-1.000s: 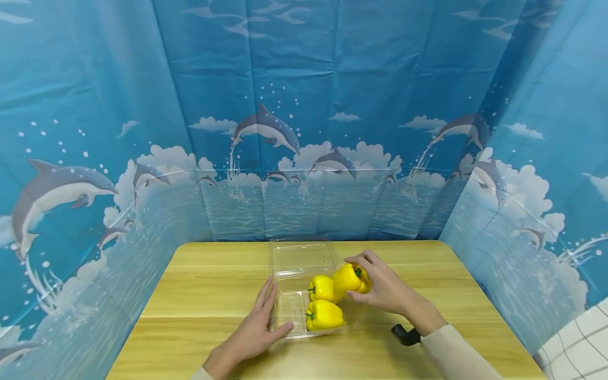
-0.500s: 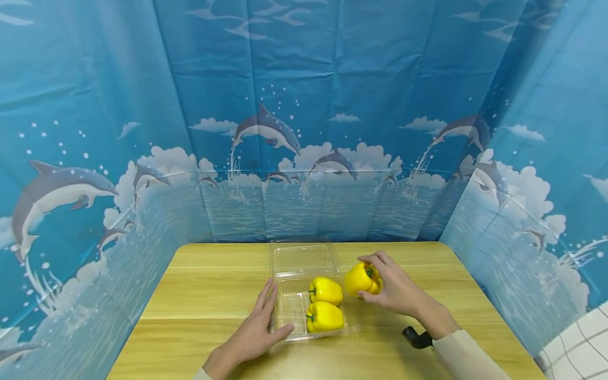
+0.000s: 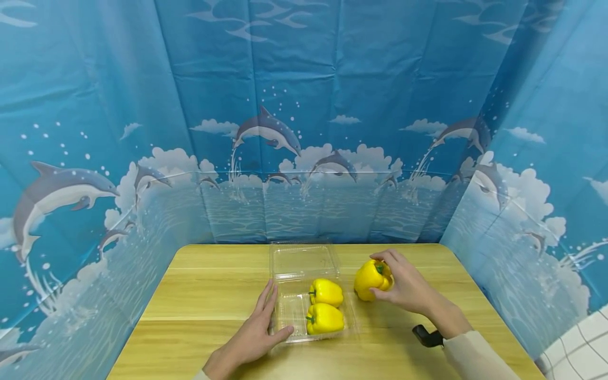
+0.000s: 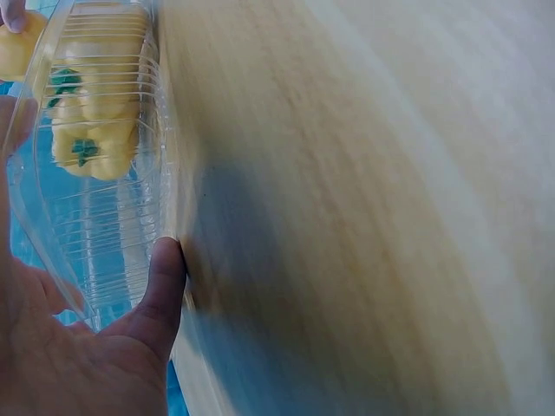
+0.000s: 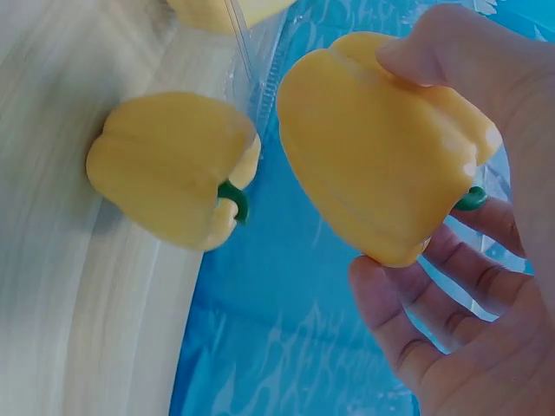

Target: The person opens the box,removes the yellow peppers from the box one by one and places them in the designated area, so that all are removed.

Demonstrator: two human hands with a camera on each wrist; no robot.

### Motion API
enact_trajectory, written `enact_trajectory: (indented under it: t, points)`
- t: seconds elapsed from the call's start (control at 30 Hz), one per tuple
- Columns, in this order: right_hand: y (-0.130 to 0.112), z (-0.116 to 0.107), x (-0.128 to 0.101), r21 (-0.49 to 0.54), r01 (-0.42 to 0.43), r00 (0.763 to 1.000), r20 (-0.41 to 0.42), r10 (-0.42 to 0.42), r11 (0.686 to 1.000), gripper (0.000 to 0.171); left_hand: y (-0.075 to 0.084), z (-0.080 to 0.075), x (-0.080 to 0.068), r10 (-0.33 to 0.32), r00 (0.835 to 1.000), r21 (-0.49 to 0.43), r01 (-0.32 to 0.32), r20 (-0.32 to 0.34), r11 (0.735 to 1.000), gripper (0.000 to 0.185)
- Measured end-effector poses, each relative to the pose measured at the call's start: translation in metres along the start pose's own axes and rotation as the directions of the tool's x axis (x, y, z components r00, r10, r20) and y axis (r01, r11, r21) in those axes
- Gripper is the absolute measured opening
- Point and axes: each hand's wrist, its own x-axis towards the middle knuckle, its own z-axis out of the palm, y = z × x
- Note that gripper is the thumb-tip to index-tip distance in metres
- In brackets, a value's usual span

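Observation:
My right hand (image 3: 404, 282) grips a yellow bell pepper (image 3: 368, 279), thumb on one side and fingers on the other, to the right of a clear plastic container (image 3: 291, 311). In the right wrist view another yellow bell pepper (image 5: 169, 169) sits on the wooden table, apart from the held bell pepper (image 5: 373, 147); I cannot single it out in the head view. Two yellow bell peppers, one behind (image 3: 328, 292) and one in front (image 3: 325, 319), lie in the container's right half, stems pointing left. My left hand (image 3: 254, 330) touches the container's left side, fingers extended and thumb (image 4: 160, 286) at its front edge.
The container's clear hinged lid (image 3: 304, 261) lies folded back toward the table's far edge. A black device (image 3: 427, 336) is at the right wrist. Blue dolphin-print curtains (image 3: 294, 200) stand behind and beside the wooden table (image 3: 199, 295).
My right hand has carried the bell pepper from over the container's right side further right and clear of it. The left hand and the two peppers in the container have stayed put.

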Motion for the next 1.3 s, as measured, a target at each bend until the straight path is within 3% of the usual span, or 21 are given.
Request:
enact_trajectory:
  t: [0.57, 1.3]
  points:
    - [0.015, -0.017, -0.001, -0.009, -0.009, 1.000, 0.030, 0.009, 1.000, 0.071, 0.000, 0.001, -0.001, -0.012, 1.000, 0.017, 0.012, 0.000, 1.000, 0.112]
    - [0.038, -0.033, -0.010, -0.040, -0.083, 0.995, 0.044, 0.085, 0.996, 0.073, 0.001, 0.000, 0.001, -0.011, 1.000, 0.003, 0.011, 0.008, 1.000, 0.111]
